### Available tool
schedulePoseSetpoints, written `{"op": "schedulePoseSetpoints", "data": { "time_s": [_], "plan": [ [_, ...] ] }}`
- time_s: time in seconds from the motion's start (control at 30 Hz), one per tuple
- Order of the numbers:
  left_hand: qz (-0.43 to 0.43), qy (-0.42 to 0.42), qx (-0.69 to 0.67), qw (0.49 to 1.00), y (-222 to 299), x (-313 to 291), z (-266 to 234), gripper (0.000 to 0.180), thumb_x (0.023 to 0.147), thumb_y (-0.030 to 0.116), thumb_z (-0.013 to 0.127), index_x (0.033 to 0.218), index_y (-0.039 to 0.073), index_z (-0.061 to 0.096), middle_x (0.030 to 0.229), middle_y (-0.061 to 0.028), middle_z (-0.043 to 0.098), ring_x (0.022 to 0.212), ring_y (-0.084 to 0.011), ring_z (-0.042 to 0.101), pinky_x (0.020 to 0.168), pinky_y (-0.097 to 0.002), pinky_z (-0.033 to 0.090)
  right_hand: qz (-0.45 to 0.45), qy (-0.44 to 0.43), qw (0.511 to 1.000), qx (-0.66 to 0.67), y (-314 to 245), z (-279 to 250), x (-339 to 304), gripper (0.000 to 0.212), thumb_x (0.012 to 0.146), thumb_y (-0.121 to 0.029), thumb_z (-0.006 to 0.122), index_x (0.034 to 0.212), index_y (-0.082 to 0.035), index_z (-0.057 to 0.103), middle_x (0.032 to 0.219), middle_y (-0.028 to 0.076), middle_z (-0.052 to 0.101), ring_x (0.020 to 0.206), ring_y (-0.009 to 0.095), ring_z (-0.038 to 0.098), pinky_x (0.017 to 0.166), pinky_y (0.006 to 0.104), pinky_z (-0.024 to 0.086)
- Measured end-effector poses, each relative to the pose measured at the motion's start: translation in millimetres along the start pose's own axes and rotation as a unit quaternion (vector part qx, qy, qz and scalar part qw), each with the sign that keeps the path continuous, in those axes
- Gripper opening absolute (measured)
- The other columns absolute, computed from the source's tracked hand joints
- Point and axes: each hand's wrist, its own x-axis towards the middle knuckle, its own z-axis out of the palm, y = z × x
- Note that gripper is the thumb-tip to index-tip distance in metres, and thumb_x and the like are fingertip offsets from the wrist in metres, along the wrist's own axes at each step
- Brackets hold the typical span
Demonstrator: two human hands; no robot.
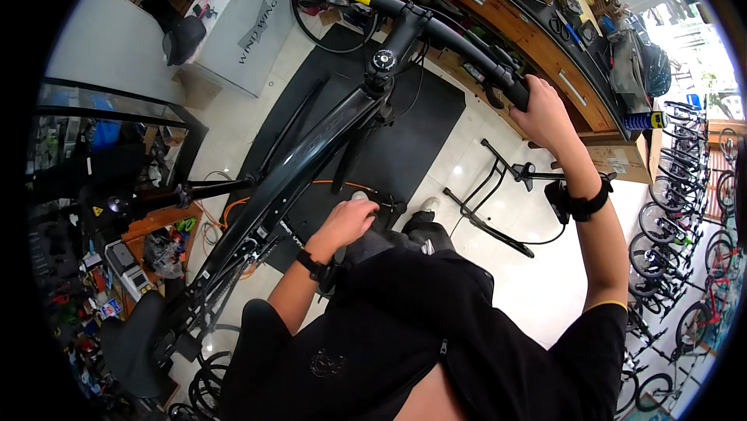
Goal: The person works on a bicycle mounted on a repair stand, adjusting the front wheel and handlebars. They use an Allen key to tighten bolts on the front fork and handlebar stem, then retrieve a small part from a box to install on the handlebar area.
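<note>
A dark bicycle (311, 149) without a visible front wheel runs diagonally before me, its handlebar (467, 51) at the top and its black saddle (136, 343) at the lower left. My right hand (546, 114) is wrapped round the right handlebar grip, close to the brake lever (493, 96). Lower down, my left hand (344, 224) is beside the frame with its fingers curled in. A dark part (391, 207) lies by its fingertips; whatever the fingers hold is hidden. A black repair stand arm (148, 201) meets the frame from the left.
A wooden workbench (580, 90) with tools curves along the upper right. On the tiled floor stands a black floor stand (490, 211), next to a black mat (420, 125). Crowded shelves fill the left; rows of bicycles (661, 219) line the right. A white box (241, 43) is upper left.
</note>
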Motion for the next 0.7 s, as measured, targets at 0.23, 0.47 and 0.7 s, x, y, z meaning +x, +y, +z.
{"op": "schedulePoseSetpoints", "data": {
  "time_s": [0.23,0.47,0.7],
  "plan": [
    [0.017,0.1,-0.042,0.994,30.0,-11.6,-45.9,0.021,0.088,0.01,0.064,0.108,0.003,0.065,0.102,-0.0145,0.069,0.096,-0.0353,0.066,0.083,-0.0432,0.053,-0.032,0.016,0.999,0.041,19.0,2.7,-10.3,0.063,0.077,-0.032,0.076,0.122,0.006,0.055,0.116,0.027,0.061,0.11,0.042,0.059,0.097,0.0459,0.049],
    [0.076,0.152,0.041,0.985,82.5,21.6,-68.9,0.02,0.088,0.009,0.065,0.107,0.002,0.066,0.103,-0.0133,0.069,0.096,-0.0339,0.066,0.086,-0.0426,0.052,-0.067,-0.08,0.989,0.104,31.0,-14.9,-18.9,0.075,0.078,-0.038,0.078,0.13,0.008,0.051,0.115,0.027,0.062,0.109,0.038,0.06,0.097,0.0404,0.048],
    [-0.019,0.211,0.005,0.977,150.5,27.7,-36.8,0.021,0.089,0.007,0.066,0.11,0.002,0.066,0.102,-0.0139,0.069,0.095,-0.0317,0.068,0.083,-0.0394,0.053,-0.166,-0.117,0.969,0.143,49.1,-18.4,-12.4,0.091,0.078,-0.049,0.078,0.134,0.014,0.046,0.118,0.032,0.06,0.111,0.039,0.061,0.097,0.0406,0.048]
  ]
}}
